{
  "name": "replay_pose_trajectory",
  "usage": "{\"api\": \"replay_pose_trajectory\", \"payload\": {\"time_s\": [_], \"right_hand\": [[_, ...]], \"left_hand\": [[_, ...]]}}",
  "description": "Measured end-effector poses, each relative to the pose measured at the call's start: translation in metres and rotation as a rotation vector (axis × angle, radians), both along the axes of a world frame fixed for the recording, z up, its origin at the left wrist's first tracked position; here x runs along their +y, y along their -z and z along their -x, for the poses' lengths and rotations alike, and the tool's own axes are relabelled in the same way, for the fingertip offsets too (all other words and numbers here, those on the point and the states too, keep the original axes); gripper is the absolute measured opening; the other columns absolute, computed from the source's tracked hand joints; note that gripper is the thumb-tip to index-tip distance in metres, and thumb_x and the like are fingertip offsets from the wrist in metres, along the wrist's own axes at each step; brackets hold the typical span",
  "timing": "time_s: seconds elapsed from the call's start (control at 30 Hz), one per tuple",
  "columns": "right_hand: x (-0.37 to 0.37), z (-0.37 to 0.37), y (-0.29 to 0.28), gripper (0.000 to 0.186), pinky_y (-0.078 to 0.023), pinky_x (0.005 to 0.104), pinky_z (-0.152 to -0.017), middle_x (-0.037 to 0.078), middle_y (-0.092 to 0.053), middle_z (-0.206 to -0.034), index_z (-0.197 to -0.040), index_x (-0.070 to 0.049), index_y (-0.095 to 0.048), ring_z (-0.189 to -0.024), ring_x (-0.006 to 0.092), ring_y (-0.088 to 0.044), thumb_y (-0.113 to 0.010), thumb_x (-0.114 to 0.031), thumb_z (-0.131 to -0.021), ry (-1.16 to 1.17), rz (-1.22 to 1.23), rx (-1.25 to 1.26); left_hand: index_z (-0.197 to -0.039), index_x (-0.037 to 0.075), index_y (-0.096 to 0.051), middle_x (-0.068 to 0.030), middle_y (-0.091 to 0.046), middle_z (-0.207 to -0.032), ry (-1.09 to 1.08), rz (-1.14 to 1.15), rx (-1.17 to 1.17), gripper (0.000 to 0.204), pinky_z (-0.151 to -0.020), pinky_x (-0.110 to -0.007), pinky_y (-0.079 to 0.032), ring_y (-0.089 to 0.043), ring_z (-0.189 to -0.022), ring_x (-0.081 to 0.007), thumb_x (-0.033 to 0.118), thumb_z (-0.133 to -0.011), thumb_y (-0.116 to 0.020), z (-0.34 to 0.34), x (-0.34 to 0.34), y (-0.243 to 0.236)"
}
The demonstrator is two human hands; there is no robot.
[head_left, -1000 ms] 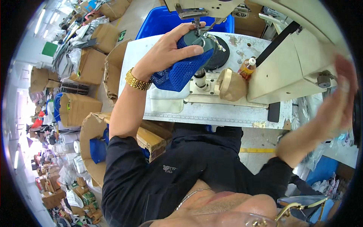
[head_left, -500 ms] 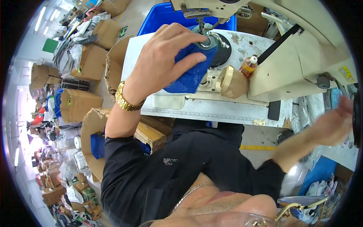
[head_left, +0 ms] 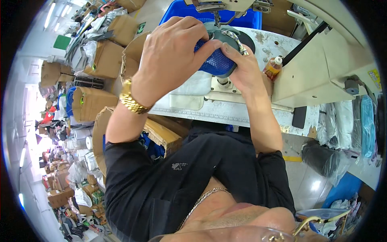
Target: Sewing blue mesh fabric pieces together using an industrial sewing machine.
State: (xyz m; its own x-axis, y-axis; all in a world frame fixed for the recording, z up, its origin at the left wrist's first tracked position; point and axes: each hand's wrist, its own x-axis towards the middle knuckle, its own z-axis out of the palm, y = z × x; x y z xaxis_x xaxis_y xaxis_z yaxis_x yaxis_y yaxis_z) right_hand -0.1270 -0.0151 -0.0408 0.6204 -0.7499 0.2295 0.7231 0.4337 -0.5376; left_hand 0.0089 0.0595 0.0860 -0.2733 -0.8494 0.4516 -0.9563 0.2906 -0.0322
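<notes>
Between both hands is a blue mesh piece (head_left: 217,63) with a grey-green panel and a patterned cord (head_left: 236,37) on it. My left hand (head_left: 173,50) pinches its left side with thumb and fingers, a gold watch on the wrist. My right hand (head_left: 245,66) grips the right side, thumb on top, its other fingers partly hidden behind. The presser foot (head_left: 217,18) of a cream sewing machine (head_left: 316,76) stands just above the far edge of the piece; whether they touch I cannot tell. A metal post (head_left: 221,83) rises from the machine bed below the hands.
An orange-brown bottle with a white cap (head_left: 275,66) stands against the machine. Folded white cloth (head_left: 187,94) and a black flat object (head_left: 298,117) lie on the worn white table (head_left: 229,109). Behind is a blue bin (head_left: 171,15); open cardboard boxes (head_left: 161,135) stand at the left.
My right hand has come from the machine's right end to the mesh piece and taken hold of it. The piece has turned and come away from under the presser foot.
</notes>
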Motion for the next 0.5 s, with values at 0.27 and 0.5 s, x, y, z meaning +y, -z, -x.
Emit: {"api": "replay_pose_trajectory", "payload": {"time_s": [0.27,0.5], "right_hand": [[-0.012,0.002,-0.008,0.018,-0.051,0.0227,-0.075,0.004,-0.071,-0.093,-0.103,0.000,-0.069,-0.081,0.0087,-0.065,-0.068,-0.007,-0.086,0.026,0.100,0.055],[-0.012,0.014,-0.019,0.019,-0.049,0.0204,-0.071,0.003,-0.070,-0.090,-0.102,0.002,-0.070,-0.078,0.0059,-0.062,-0.069,-0.009,-0.087,0.195,0.256,0.289]], "left_hand": [[-0.076,0.003,-0.062,-0.0056,-0.062,-0.081,0.128,0.130,0.491,0.020,-0.066,-0.034,-0.047,-0.060,-0.074,-0.0234,0.017,-0.077,-0.076,-0.017,-0.033,0.036],[-0.091,0.003,-0.067,-0.0071,-0.067,-0.092,0.092,0.167,0.758,0.020,-0.080,-0.032,-0.051,-0.065,-0.086,-0.0218,0.011,-0.075,-0.077,-0.015,-0.032,0.060]]}}
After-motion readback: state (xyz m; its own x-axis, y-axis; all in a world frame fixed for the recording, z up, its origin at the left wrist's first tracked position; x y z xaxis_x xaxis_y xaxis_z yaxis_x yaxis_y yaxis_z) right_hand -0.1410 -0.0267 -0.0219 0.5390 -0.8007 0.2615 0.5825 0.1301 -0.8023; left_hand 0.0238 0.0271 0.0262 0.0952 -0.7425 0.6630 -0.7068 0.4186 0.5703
